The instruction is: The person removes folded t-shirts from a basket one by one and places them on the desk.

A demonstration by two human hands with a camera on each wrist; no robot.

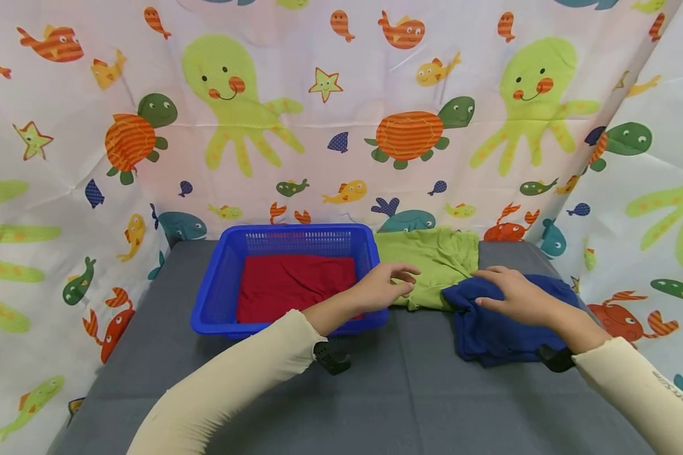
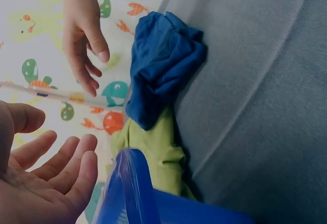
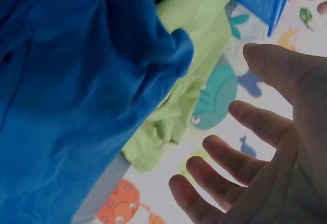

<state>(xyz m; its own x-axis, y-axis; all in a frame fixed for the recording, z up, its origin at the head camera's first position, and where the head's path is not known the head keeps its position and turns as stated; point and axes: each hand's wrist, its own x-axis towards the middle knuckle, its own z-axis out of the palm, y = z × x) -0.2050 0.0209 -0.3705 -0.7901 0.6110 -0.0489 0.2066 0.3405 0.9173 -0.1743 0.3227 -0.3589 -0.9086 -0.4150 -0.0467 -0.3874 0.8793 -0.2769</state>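
My left hand [image 1: 384,287] hovers by the right rim of the blue plastic basket [image 1: 205,303], fingers loosely bent and holding nothing. Inside the basket lies a red cloth [image 1: 296,281], spread fairly flat. My right hand [image 1: 512,294] is held above a crumpled dark blue cloth [image 1: 506,335], its fingers apart with nothing in them. A light green cloth [image 1: 441,259] lies between the basket and the blue cloth, whose left edge overlaps it. In the right wrist view the blue cloth [image 3: 76,96] is bunched beside the spread fingers [image 3: 225,157].
A grey cloth-covered table [image 1: 375,404] bears everything. Behind it and at both sides hangs a white curtain [image 1: 330,170] printed with sea animals, close to the back of the basket and the green cloth. Each wrist carries a black strap [image 1: 331,357].
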